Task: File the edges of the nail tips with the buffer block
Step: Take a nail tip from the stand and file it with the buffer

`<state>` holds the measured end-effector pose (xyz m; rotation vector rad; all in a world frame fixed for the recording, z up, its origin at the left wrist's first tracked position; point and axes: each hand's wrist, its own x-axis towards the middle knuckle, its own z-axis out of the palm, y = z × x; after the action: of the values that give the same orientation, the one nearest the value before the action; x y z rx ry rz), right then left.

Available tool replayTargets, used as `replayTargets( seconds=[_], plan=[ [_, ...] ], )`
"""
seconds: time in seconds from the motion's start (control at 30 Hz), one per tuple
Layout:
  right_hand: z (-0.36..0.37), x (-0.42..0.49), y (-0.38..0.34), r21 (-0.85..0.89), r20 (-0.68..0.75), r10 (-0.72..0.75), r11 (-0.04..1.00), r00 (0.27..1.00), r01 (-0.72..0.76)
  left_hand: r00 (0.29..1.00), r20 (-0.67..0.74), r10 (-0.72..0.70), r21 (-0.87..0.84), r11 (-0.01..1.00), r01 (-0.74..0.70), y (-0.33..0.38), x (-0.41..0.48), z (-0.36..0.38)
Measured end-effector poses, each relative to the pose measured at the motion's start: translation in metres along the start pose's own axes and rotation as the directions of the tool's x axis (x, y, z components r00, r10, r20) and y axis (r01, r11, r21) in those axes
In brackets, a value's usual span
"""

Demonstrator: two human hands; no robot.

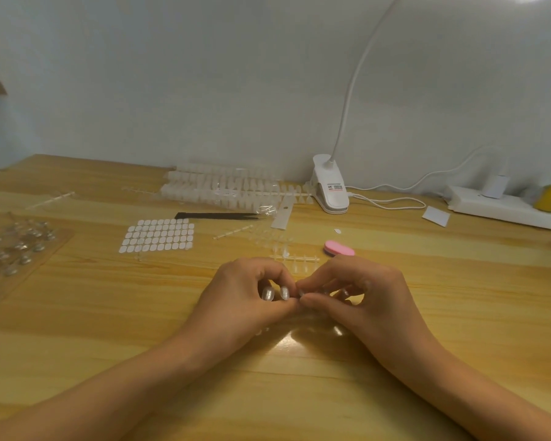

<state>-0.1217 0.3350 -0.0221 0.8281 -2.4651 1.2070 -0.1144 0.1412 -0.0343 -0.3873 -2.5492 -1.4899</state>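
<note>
Two hands, left [245, 294] and right [363, 291], meet at curled fingertips; whether they pinch anything cannot be told.

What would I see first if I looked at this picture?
Two bare hands, the left hand and the right hand, meet fingertip to fingertip at the middle of the pale wooden table, around something too small to tell. Just beyond the right hand lies the pink oval buffer block, untouched, and a white clip-on lamp stands at the back by the wall.
</note>
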Motion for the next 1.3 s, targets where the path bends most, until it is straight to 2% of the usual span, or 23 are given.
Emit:
replayTargets(
  seconds=[0.07,0.13,0.2,0.27,0.33,0.4,0.47,0.53,0.63,0.8,0.87,1.0,1.1,1.23,1.3],
  plan=[
    [0.0,0.0,-0.003,0.02,0.027,0.047,0.999,0.999,-0.048,1.0,0.025,0.005,0.043,0.999,-0.006,0.004,-0.001,-0.001],
    [-0.007,0.003,-0.006,0.028,0.043,0.087,0.996,0.995,-0.088,0.993,0.12,-0.003,0.064,0.998,-0.005,0.008,-0.002,-0.009],
    [-0.022,0.012,0.0,-0.062,0.054,0.122,0.991,0.991,-0.119,0.968,0.244,-0.051,0.024,0.999,0.047,0.013,0.002,-0.026],
    [-0.039,0.028,0.011,-0.208,0.107,0.178,0.966,0.978,-0.154,0.955,0.283,-0.093,-0.013,0.995,0.101,0.015,0.013,-0.045],
    [-0.045,0.045,0.021,-0.328,0.145,0.208,0.932,0.967,-0.151,0.983,0.162,-0.083,0.078,0.994,0.071,0.013,0.03,-0.052],
    [-0.037,0.056,0.027,-0.392,0.183,0.204,0.912,0.962,-0.119,0.998,0.044,-0.043,0.254,0.967,0.03,0.008,0.049,-0.043],
    [-0.023,0.061,0.031,-0.418,0.199,0.188,0.904,0.962,-0.09,0.999,0.043,-0.009,0.417,0.909,-0.01,0.003,0.06,-0.028],
    [-0.015,0.062,0.035,-0.408,0.139,0.156,0.909,0.978,-0.087,0.998,0.06,0.015,0.492,0.869,-0.043,-0.005,0.065,-0.017],
    [-0.01,0.061,0.038,-0.404,0.094,0.121,0.912,0.988,-0.073,0.997,0.035,0.064,0.414,0.907,-0.072,-0.014,0.064,-0.014],
    [-0.005,0.061,0.033,-0.409,0.124,0.144,0.909,0.982,-0.081,0.989,-0.004,0.148,0.394,0.909,-0.135,-0.018,0.061,-0.01],
    [-0.003,0.06,0.033,-0.423,0.142,0.165,0.902,0.976,-0.091,0.991,-0.01,0.135,0.376,0.919,-0.122,-0.018,0.061,-0.009],
    [-0.002,0.061,0.033,-0.378,0.146,0.192,0.917,0.971,-0.124,0.996,-0.016,0.088,0.31,0.947,-0.079,-0.017,0.062,-0.009],
    [0.0,0.058,0.031,-0.26,0.125,0.176,0.955,0.976,-0.139,0.993,-0.049,0.105,0.247,0.965,-0.09,-0.011,0.06,-0.01],
    [0.0,0.052,0.029,-0.047,0.082,0.132,0.991,0.988,-0.128,0.984,-0.048,0.174,0.162,0.973,-0.164,-0.007,0.055,-0.013],
    [-0.003,0.052,0.026,0.024,0.066,0.115,0.993,0.991,-0.117,0.967,-0.039,0.25,0.188,0.953,-0.239,-0.006,0.052,-0.015]
  ],
)
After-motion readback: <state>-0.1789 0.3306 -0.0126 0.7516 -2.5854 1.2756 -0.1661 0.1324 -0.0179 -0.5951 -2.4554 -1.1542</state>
